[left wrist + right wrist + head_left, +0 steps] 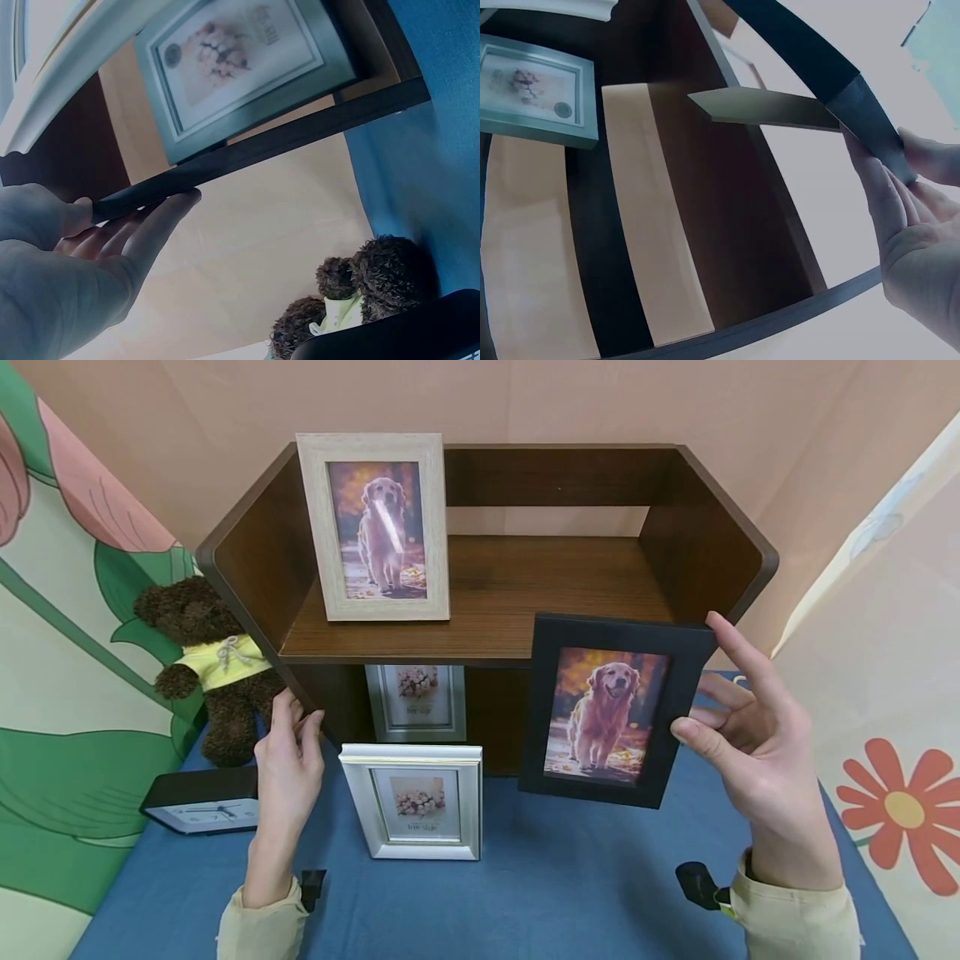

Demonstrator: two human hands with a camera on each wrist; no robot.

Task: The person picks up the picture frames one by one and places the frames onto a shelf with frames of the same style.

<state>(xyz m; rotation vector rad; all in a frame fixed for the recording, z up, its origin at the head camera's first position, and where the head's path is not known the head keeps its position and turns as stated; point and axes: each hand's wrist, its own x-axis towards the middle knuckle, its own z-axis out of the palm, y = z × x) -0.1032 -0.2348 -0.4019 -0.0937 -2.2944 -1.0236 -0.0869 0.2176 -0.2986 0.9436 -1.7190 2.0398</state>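
Note:
A black frame (693,718) with a dog picture (606,714) is pinched at its right edge by my right hand (765,752), in front of the brown shelf's (480,647) right half. The right wrist view shows the thumb and fingers of my right hand (922,217) on the frame's dark edge (866,112). My left hand (291,768) grips the shelf's left side panel low down; in the left wrist view that hand (90,262) has thumb and fingers either side of the panel edge (262,144). A pale frame (438,610) stands on the upper board at the left.
A silver frame (360,777) stands on the blue cloth (555,877) before the shelf, and a grey-green frame (456,710) inside its lower level. Left of the shelf are a brown teddy bear (225,714) in a yellow shirt and a black clock (202,785).

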